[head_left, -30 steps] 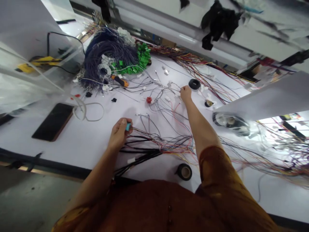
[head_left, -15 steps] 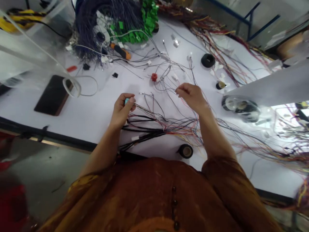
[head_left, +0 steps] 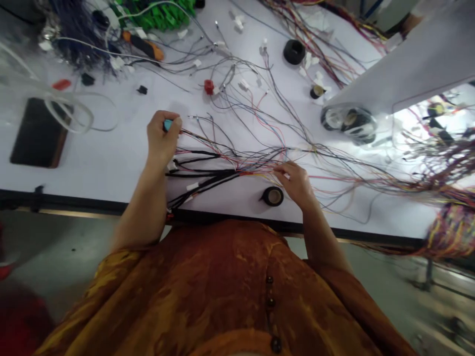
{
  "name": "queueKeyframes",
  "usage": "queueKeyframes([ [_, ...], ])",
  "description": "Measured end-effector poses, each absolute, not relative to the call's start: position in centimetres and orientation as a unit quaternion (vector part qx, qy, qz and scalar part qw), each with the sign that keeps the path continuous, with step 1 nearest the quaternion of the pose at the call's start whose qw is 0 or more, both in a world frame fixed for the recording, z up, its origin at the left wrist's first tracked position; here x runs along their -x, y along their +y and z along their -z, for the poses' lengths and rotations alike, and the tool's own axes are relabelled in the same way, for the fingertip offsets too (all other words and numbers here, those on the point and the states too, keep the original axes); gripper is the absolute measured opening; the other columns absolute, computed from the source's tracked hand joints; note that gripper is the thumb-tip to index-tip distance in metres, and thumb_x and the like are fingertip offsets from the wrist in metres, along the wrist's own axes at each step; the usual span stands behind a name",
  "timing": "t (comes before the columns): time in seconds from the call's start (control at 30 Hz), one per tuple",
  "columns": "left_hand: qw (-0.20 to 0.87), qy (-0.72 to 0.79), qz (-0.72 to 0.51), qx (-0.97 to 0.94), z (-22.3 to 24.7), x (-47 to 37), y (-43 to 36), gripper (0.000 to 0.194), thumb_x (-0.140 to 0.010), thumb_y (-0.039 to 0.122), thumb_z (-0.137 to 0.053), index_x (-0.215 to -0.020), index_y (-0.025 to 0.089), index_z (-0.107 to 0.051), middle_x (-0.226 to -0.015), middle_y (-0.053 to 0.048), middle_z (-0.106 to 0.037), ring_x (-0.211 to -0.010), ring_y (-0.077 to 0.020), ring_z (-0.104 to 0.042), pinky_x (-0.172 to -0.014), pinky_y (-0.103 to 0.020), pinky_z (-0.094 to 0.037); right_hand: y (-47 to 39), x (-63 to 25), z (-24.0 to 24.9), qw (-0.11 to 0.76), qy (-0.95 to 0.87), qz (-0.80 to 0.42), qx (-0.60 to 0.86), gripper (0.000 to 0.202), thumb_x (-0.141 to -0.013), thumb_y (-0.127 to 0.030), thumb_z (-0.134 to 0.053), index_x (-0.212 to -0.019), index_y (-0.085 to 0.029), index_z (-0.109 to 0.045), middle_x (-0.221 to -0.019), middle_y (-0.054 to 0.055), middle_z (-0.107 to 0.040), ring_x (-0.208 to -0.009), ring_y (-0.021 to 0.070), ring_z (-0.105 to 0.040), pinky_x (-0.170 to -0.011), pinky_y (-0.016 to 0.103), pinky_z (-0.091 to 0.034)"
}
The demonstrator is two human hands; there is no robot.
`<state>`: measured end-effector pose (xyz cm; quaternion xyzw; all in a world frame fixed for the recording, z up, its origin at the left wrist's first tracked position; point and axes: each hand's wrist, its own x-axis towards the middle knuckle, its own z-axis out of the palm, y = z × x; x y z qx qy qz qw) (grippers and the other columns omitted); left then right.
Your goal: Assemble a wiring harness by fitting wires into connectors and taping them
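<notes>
My left hand [head_left: 161, 136] is closed round a light-blue connector [head_left: 168, 125], and thin wires run out of it to the right. Over the right end of the wire bundle [head_left: 256, 170], my right hand [head_left: 295, 182] pinches a thin wire; the fingertips partly hide it. Black-taped branches [head_left: 204, 174] of this bundle fan out to the left below my left hand. Just in front of my right hand lies a roll of black tape [head_left: 273, 196]. Loose wires with metal ends and a red connector [head_left: 209, 87] lie beyond both hands.
A phone [head_left: 40, 132] lies at the left beside a coiled white cord. Cutters with orange-black handles [head_left: 144, 45], green connectors [head_left: 159, 15] and another black tape roll [head_left: 294, 52] are farther back. A white post [head_left: 393, 74] with wrapped tape rolls [head_left: 349, 118] stands at right.
My right hand has moved from the loose wires at the back toward me, down to the bundle. My left hand still holds the light-blue connector. The whole view has shifted.
</notes>
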<state>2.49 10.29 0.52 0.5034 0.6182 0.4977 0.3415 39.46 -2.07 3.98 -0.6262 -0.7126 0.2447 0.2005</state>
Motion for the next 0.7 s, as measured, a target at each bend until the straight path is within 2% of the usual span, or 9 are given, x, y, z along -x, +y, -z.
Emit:
queueKeyframes([
  [0.1, 0.303, 0.627, -0.475, -0.538, -0.1, -2.0, 10.9, 0.009, -0.086, 0.003, -0.069, -0.095, 0.0, -0.069, -0.064, 0.008, -0.058, -0.063, -0.0046, -0.047, -0.068, -0.02, -0.036, -3.6, -42.6, -3.4, 0.219, -0.663, -0.201, 0.687, 0.014, -0.088, -0.026, -0.059, -0.089, -0.022, -0.072, -0.09, 0.008, -0.07, -0.083, 0.0228, -0.064, -0.08, 0.039, -0.051],
  [0.2, 0.28, 0.638, -0.436, -0.57, 0.4, -1.3, 11.4, 0.007, -0.088, 0.006, -0.071, -0.094, 0.003, -0.07, -0.069, 0.006, -0.058, -0.066, -0.007, -0.044, -0.072, -0.021, -0.036, -4.7, -44.1, -2.6, 0.226, -0.644, -0.211, 0.7, 0.013, -0.084, -0.026, -0.061, -0.09, -0.021, -0.072, -0.091, 0.008, -0.069, -0.081, 0.0217, -0.064, -0.078, 0.038, -0.053],
  [0.3, 0.252, 0.647, -0.389, -0.605, 0.5, -0.8, 11.7, 0.006, -0.085, 0.004, -0.072, -0.089, 0.007, -0.068, -0.076, 0.003, -0.054, -0.077, -0.0121, -0.046, -0.092, -0.025, -0.038, -5.2, -43.9, -2.1, 0.242, -0.639, -0.23, 0.693, 0.015, -0.085, -0.028, -0.061, -0.092, -0.02, -0.072, -0.091, 0.008, -0.069, -0.078, 0.02, -0.063, -0.076, 0.036, -0.053],
  [0.37, 0.216, 0.644, -0.377, -0.629, 0.1, -1.4, 11.4, 0.015, -0.079, -0.001, -0.075, -0.089, 0.008, -0.068, -0.081, 0.0, -0.051, -0.092, -0.0173, -0.047, -0.107, -0.032, -0.031, -4.5, -43.5, -1.8, 0.268, -0.639, -0.224, 0.686, 0.015, -0.087, -0.028, -0.06, -0.092, -0.02, -0.072, -0.093, 0.008, -0.069, -0.078, 0.0188, -0.062, -0.075, 0.034, -0.053],
  [0.43, 0.198, 0.617, -0.387, -0.656, -0.7, -3.0, 10.5, 0.022, -0.075, -0.002, -0.075, -0.092, 0.009, -0.068, -0.087, -0.002, -0.053, -0.103, -0.0216, -0.047, -0.113, -0.037, -0.025, -2.8, -43.0, -1.6, 0.295, -0.636, -0.217, 0.679, 0.015, -0.087, -0.026, -0.059, -0.091, -0.02, -0.071, -0.095, 0.008, -0.07, -0.077, 0.0175, -0.061, -0.076, 0.033, -0.053],
  [0.53, 0.259, 0.536, -0.408, -0.692, -2.1, -7.2, 8.5, 0.016, -0.077, 0.0, -0.073, -0.087, 0.012, -0.071, -0.089, -0.004, -0.06, -0.1, -0.0215, -0.053, -0.107, -0.033, -0.032, 1.0, -42.4, -1.3, 0.321, -0.599, -0.22, 0.7, 0.014, -0.081, -0.021, -0.061, -0.092, -0.018, -0.069, -0.096, 0.007, -0.07, -0.072, 0.0151, -0.058, -0.076, 0.032, -0.052],
  [0.6, 0.34, 0.491, -0.419, -0.684, -2.8, -10.5, 7.3, 0.016, -0.075, 0.0, -0.074, -0.08, 0.015, -0.073, -0.086, -0.004, -0.063, -0.09, -0.0195, -0.056, -0.093, -0.028, -0.039, 3.4, -42.0, -1.1, 0.328, -0.548, -0.261, 0.724, 0.02, -0.077, -0.02, -0.063, -0.096, -0.016, -0.066, -0.09, 0.004, -0.068, -0.065, 0.0129, -0.055, -0.07, 0.03, -0.05],
  [0.7, 0.445, 0.469, -0.383, -0.66, -3.2, -14.8, 6.6, 0.012, -0.079, 0.005, -0.07, -0.078, 0.016, -0.074, -0.077, -0.003, -0.066, -0.074, -0.0169, -0.057, -0.072, -0.026, -0.04, 4.9, -41.4, -1.1, 0.337, -0.498, -0.351, 0.718, 0.015, -0.078, -0.021, -0.06, -0.092, -0.016, -0.062, -0.071, -0.003, -0.06, -0.054, 0.0105, -0.049, -0.059, 0.026, -0.045],
])
